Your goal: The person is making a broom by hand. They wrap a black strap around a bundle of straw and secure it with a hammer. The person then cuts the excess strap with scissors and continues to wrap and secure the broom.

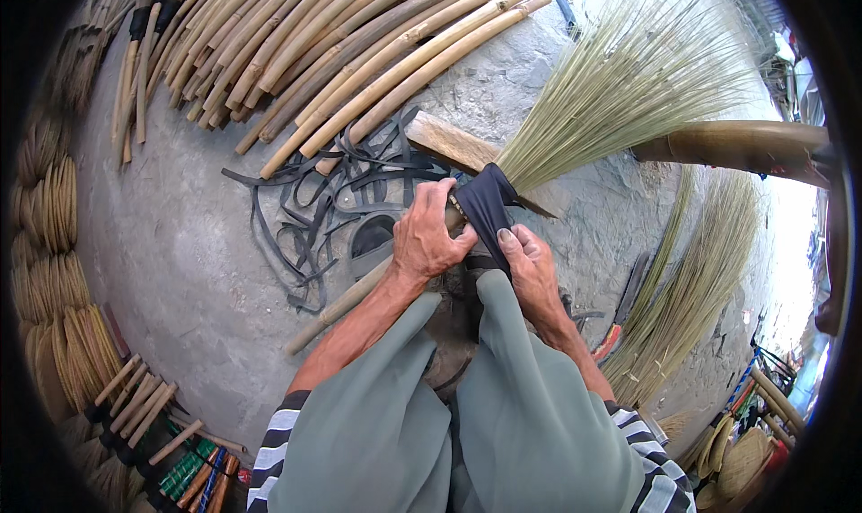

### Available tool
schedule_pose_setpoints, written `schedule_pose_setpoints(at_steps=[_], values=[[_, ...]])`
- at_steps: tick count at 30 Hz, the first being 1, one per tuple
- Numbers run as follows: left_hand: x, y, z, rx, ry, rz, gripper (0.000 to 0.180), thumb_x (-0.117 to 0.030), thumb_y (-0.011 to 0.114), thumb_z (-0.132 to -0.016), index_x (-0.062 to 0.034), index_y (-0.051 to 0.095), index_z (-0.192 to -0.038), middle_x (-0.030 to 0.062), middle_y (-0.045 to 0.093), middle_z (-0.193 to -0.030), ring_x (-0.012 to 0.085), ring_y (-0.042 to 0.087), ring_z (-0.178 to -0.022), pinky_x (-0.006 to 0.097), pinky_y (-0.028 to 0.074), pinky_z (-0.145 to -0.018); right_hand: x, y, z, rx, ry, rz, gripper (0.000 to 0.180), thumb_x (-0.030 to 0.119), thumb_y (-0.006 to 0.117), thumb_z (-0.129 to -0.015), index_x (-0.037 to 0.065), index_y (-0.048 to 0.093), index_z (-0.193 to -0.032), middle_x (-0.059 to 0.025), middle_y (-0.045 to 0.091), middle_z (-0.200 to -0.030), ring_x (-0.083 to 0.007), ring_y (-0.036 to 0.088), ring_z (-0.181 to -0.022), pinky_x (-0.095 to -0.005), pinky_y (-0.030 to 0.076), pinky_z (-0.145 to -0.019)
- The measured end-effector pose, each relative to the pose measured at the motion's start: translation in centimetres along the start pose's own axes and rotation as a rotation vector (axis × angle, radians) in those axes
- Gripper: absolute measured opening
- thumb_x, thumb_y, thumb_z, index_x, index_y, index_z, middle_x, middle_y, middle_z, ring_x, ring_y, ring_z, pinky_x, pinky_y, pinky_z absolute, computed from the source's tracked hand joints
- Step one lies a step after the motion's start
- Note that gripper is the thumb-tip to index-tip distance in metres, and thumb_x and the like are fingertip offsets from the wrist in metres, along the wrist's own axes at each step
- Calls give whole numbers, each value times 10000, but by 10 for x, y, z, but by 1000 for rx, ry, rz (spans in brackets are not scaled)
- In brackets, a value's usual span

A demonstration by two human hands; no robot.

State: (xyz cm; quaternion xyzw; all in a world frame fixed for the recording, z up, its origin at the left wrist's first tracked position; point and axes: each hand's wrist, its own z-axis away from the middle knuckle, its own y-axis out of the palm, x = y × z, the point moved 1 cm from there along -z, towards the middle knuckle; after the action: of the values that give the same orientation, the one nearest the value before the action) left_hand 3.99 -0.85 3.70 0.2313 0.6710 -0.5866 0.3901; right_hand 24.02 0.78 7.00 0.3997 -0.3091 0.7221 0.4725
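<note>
A grass broom lies across in front of my knees, its pale green bristles (620, 91) fanned toward the far right. Its bamboo handle (337, 310) runs back to the near left, under my left forearm. A wide black rubber strip (486, 200) is wrapped around the neck where bristles and handle meet. Closed around the handle, just below the wrap, is my left hand (427, 231). My right hand (532, 267) pinches the strip's tail between thumb and fingers, and the strip looks stretched. A wooden block (453, 143) lies beneath the broom's neck.
Loose black rubber strips (310, 216) tangle on the concrete floor to the left. Many bamboo poles (359, 55) lie at the far left. On the right are loose grass stalks (696, 279), a knife (620, 311) with a red handle, and a thick bamboo post (732, 145).
</note>
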Motion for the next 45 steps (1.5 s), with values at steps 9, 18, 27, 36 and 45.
schedule_pose_setpoints(at_steps=[9,18,27,36,45], values=[[16,2,6,-221,292,117,290,62,725,-864,-72,757,-1119,169,689,-1284,351,746,-1110,423,643,-887,1,4,15,-3,134,-281,283,320,635,-1173,50,687,-1106,32,656,-939,-50,574,-848,-259,501,-760],[13,-5,12,-214,352,133,212,44,736,-862,-23,722,-1063,175,693,-1208,371,726,-1077,458,613,-896,-13,-35,4,-187,-44,-372,177,178,733,-1112,13,697,-1165,6,699,-1014,-66,639,-915,-263,562,-858],[34,-14,-12,-202,100,163,120,-18,693,-911,15,696,-1027,182,722,-1018,351,752,-853,426,612,-792,-35,-8,-52,-215,-189,115,211,213,762,-1075,18,683,-1065,22,625,-909,-74,536,-839,-281,484,-751],[14,-15,-8,-2,-228,-107,642,-250,802,-896,-52,567,-1459,295,762,-1217,491,757,-1094,527,599,-974,-20,31,-109,-148,-339,234,306,254,716,-1109,-3,640,-962,-47,594,-778,-141,524,-748,-371,498,-703],[13,-14,1,176,-208,-22,813,-272,865,-839,-94,492,-1538,256,719,-1309,515,720,-1178,575,584,-991,-3,28,-71,-71,-246,302,332,264,745,-1104,-20,652,-957,-58,557,-767,-112,501,-767,-352,482,-686]])
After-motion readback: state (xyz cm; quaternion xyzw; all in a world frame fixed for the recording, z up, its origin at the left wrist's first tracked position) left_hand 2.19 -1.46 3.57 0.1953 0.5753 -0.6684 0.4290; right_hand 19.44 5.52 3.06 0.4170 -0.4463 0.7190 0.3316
